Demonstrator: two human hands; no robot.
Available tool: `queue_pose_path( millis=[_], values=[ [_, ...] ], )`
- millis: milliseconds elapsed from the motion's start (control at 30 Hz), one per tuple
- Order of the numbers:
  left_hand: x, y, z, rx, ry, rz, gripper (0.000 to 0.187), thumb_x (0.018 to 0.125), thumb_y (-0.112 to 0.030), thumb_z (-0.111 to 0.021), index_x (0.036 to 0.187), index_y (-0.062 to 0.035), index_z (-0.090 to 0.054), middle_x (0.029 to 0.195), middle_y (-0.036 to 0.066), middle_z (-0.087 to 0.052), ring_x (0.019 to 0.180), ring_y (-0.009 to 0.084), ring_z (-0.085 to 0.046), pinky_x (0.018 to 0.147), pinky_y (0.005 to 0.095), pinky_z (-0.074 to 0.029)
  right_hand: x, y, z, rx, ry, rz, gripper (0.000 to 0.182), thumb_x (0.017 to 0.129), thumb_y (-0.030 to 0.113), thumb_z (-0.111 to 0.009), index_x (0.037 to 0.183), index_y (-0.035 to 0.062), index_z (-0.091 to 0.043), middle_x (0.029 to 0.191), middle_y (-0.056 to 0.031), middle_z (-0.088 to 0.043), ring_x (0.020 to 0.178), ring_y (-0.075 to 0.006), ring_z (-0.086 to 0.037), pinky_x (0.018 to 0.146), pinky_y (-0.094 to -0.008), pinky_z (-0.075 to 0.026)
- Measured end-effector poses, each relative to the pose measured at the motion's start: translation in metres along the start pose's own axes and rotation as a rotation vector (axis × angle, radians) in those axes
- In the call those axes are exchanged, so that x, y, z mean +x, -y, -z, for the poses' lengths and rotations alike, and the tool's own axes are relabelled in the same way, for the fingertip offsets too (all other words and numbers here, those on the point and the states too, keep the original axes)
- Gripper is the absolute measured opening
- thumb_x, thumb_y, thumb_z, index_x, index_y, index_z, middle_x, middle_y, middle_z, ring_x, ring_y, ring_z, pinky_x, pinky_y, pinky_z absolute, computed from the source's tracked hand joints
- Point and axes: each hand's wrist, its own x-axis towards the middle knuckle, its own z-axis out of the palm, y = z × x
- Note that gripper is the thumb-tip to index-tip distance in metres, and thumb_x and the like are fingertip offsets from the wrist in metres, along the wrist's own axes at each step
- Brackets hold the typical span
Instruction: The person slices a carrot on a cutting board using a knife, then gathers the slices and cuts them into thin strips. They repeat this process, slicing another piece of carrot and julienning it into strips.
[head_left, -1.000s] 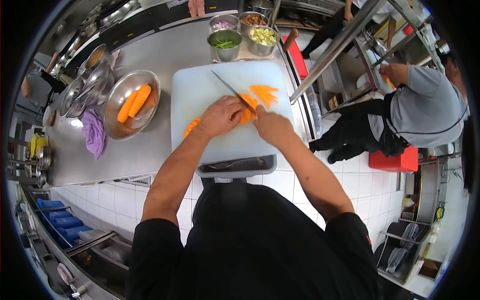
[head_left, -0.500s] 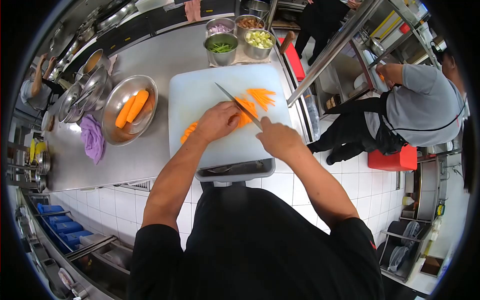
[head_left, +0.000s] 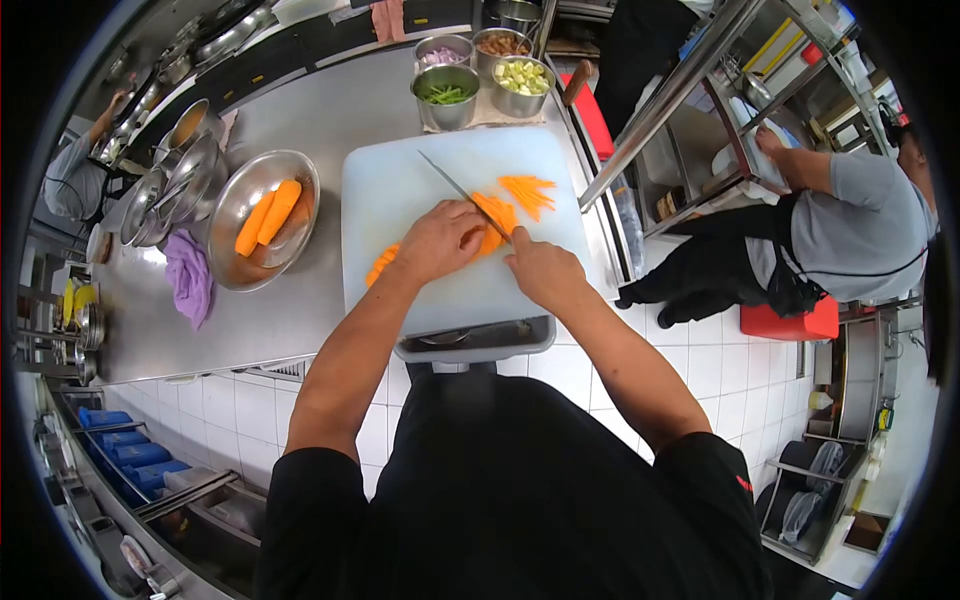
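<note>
My right hand [head_left: 546, 272] is wrapped round the handle of a kitchen knife [head_left: 447, 177], whose blade points away to the upper left. The blade rests across sliced carrot [head_left: 493, 238] on the white cutting board [head_left: 400, 170]. With fingers curled, my left hand [head_left: 441, 241] presses on the carrot slices just beside the blade. Right of the knife lies a small pile of carrot strips [head_left: 528, 195]. More carrot slices [head_left: 381, 264] show at the left, partly under my left wrist.
A metal bowl [head_left: 232, 200] with two peeled carrots [head_left: 279, 212] stands left of the board, near a purple cloth [head_left: 188, 275]. Behind the board are metal pots of chopped greens [head_left: 446, 95], pale cubes [head_left: 521, 76] and other pieces. A co-worker [head_left: 855, 220] stands at the right.
My right hand has shifted slightly to the left and the knife blade has moved a little up and left. My left hand stays on the carrot. The co-worker at right has moved an arm.
</note>
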Motion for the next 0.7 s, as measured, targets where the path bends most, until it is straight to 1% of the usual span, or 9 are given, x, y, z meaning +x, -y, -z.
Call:
queue_pose_path(
  millis=[100, 167, 233, 300, 400, 467, 567, 667, 700],
  values=[
    [-0.001, -0.005, -0.002, -0.009, -0.063, 0.049, 0.016, 0.084, -0.012, -0.069, 0.100, -0.0091, -0.069, 0.107, 0.006, -0.067, 0.103, 0.0281, -0.065, 0.089, 0.0402, -0.057, 0.002, 0.006, 0.026, -0.050, 0.046, -0.009, 0.033, 0.102, 0.031, -0.057, 0.117, 0.0023, -0.050, 0.097, -0.0226, -0.074, 0.091, -0.0406, -0.074, 0.079, -0.0517, -0.058],
    [-0.002, -0.002, -0.004, -0.020, -0.027, 0.052, 0.016, 0.084, -0.012, -0.069, 0.099, -0.0093, -0.069, 0.107, 0.006, -0.068, 0.103, 0.0284, -0.065, 0.089, 0.0407, -0.057, -0.018, 0.004, 0.030, -0.052, 0.030, -0.009, 0.033, 0.102, 0.031, -0.058, 0.116, 0.0021, -0.050, 0.095, -0.0220, -0.074, 0.088, -0.0405, -0.074, 0.077, -0.0522, -0.058],
    [-0.001, 0.002, -0.001, -0.026, -0.025, 0.043, 0.015, 0.083, -0.013, -0.070, 0.097, -0.0094, -0.069, 0.107, 0.006, -0.068, 0.102, 0.0286, -0.065, 0.088, 0.0409, -0.057, -0.025, 0.000, 0.017, -0.051, 0.044, -0.031, 0.033, 0.102, 0.031, -0.058, 0.115, 0.0019, -0.051, 0.092, -0.0207, -0.074, 0.086, -0.0409, -0.074, 0.076, -0.0529, -0.058],
    [-0.002, 0.000, -0.002, -0.039, -0.048, 0.019, 0.013, 0.083, -0.013, -0.071, 0.095, -0.0093, -0.070, 0.106, 0.006, -0.068, 0.102, 0.0289, -0.065, 0.089, 0.0407, -0.057, -0.009, -0.006, -0.004, -0.011, -0.028, 0.006, 0.033, 0.102, 0.031, -0.058, 0.116, 0.0018, -0.051, 0.093, -0.0207, -0.075, 0.086, -0.0412, -0.074, 0.076, -0.0526, -0.058],
    [0.000, 0.002, -0.004, -0.001, -0.112, -0.073, 0.012, 0.083, -0.013, -0.071, 0.093, -0.0095, -0.070, 0.104, 0.006, -0.069, 0.101, 0.0286, -0.065, 0.089, 0.0400, -0.056, 0.000, -0.003, -0.004, -0.011, -0.037, 0.028, 0.033, 0.101, 0.031, -0.059, 0.116, 0.0021, -0.050, 0.091, -0.0210, -0.074, 0.086, -0.0415, -0.074, 0.075, -0.0527, -0.058],
    [0.003, 0.001, -0.002, 0.010, -0.099, -0.065, 0.012, 0.083, -0.013, -0.072, 0.093, -0.0092, -0.070, 0.104, 0.005, -0.069, 0.100, 0.0287, -0.065, 0.089, 0.0400, -0.056, -0.007, 0.006, 0.024, -0.053, -0.007, 0.016, 0.032, 0.101, 0.030, -0.059, 0.116, 0.0023, -0.050, 0.090, -0.0210, -0.074, 0.086, -0.0408, -0.074, 0.075, -0.0525, -0.058],
    [0.002, 0.000, -0.001, 0.002, -0.084, -0.009, 0.012, 0.083, -0.013, -0.072, 0.094, -0.0089, -0.070, 0.104, 0.005, -0.069, 0.101, 0.0288, -0.064, 0.089, 0.0405, -0.056, -0.028, 0.005, 0.023, -0.039, 0.071, -0.049, 0.033, 0.101, 0.029, -0.059, 0.118, 0.0020, -0.051, 0.093, -0.0215, -0.074, 0.089, -0.0396, -0.074, 0.076, -0.0518, -0.058],
    [-0.005, -0.003, -0.002, -0.014, -0.042, 0.028, 0.011, 0.083, -0.013, -0.072, 0.094, -0.0086, -0.070, 0.106, 0.005, -0.069, 0.102, 0.0288, -0.064, 0.088, 0.0406, -0.056, -0.008, -0.004, -0.009, 0.011, -0.027, -0.009, 0.034, 0.102, 0.030, -0.058, 0.120, 0.0021, -0.051, 0.097, -0.0211, -0.074, 0.091, -0.0390, -0.074, 0.078, -0.0507, -0.058],
    [-0.001, -0.001, -0.002, -0.009, -0.035, 0.027, 0.011, 0.083, -0.013, -0.072, 0.093, -0.0085, -0.070, 0.106, 0.005, -0.069, 0.103, 0.0287, -0.064, 0.088, 0.0405, -0.056, 0.000, -0.002, -0.002, -0.023, -0.023, 0.001, 0.034, 0.102, 0.030, -0.057, 0.120, 0.0022, -0.051, 0.096, -0.0213, -0.074, 0.091, -0.0392, -0.074, 0.077, -0.0509, -0.058]
  ],
)
